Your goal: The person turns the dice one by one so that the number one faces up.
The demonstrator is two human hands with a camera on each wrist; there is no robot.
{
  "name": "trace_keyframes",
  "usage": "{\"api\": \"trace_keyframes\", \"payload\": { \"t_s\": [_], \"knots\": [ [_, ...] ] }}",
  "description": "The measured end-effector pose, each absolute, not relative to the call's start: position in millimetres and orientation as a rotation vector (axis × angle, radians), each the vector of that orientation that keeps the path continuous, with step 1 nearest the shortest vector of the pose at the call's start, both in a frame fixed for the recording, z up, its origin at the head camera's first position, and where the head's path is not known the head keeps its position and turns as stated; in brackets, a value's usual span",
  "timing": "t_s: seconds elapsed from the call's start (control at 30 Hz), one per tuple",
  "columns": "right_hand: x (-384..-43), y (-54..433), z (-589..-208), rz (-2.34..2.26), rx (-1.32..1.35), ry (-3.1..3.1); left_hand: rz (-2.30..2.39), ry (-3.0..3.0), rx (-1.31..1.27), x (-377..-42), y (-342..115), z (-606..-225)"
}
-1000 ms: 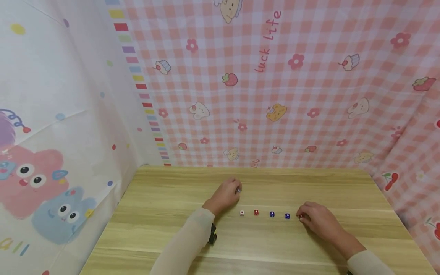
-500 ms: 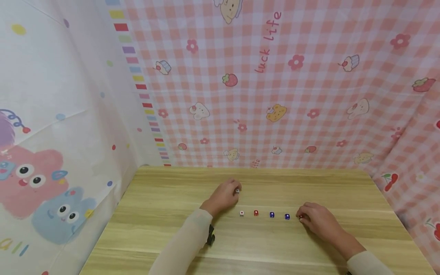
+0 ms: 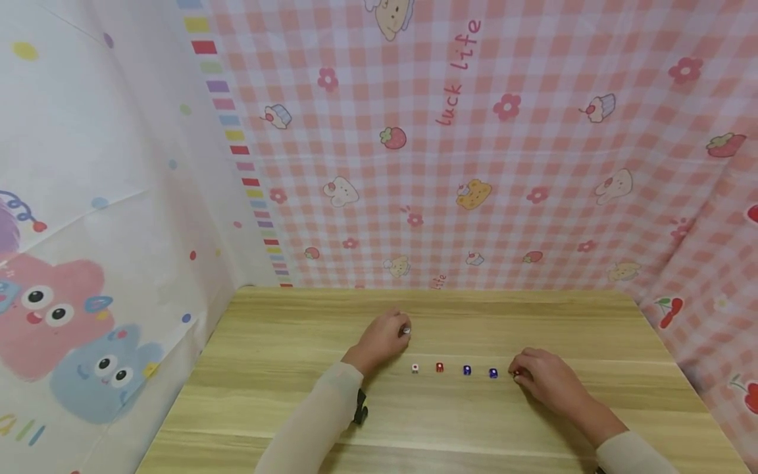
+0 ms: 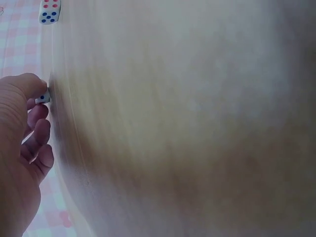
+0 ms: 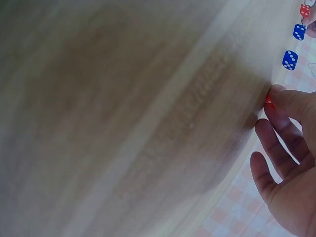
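Observation:
Between thumb and fingertips my left hand (image 3: 381, 339) pinches a white die (image 4: 43, 97), low over the table behind the row. My right hand (image 3: 547, 378) pinches a red die (image 5: 269, 102) at the right end of the row, and fingers hide most of it. Four dice would be too many to list singly, so the row reads from the left: a white die (image 3: 415, 368), another red die (image 3: 439, 367), then two blue dice, the nearer-to-hand blue die (image 3: 493, 373) lying just left of my right fingertips.
A wood-grain table (image 3: 426, 428) bears the dice. Behind it hangs a pink checked cloth (image 3: 509, 151) with printed cartoons, which folds round to the right side. A white printed cloth (image 3: 136, 197) hangs along the left edge.
My left hand has shifted slightly left and toward me with the white die still pinched. The right hand and the row stay put, apart from a small shift of the head view.

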State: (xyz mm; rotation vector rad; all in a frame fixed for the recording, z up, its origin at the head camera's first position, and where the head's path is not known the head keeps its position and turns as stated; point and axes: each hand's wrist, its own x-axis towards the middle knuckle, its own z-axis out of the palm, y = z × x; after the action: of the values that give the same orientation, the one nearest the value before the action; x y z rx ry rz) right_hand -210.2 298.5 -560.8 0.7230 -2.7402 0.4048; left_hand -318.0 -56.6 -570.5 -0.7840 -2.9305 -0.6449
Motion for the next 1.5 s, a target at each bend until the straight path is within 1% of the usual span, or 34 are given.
{"api": "trace_keyframes", "payload": {
  "t_s": [0.5, 1.0, 1.5],
  "knots": [
    [-209.8, 297.2, -564.0, 0.418, 0.724, -2.710, -0.717, -2.942, -0.740, -313.2, -60.2, -570.5],
    [-208.8, 297.0, -561.3, 0.405, 0.706, -2.752, -0.739, -2.888, -0.825, -314.5, -61.9, -573.1],
    [-209.5, 297.3, -559.3, 0.416, 0.710, -2.748, -0.716, -2.923, -0.830, -314.8, -62.1, -570.9]
  ]
}}
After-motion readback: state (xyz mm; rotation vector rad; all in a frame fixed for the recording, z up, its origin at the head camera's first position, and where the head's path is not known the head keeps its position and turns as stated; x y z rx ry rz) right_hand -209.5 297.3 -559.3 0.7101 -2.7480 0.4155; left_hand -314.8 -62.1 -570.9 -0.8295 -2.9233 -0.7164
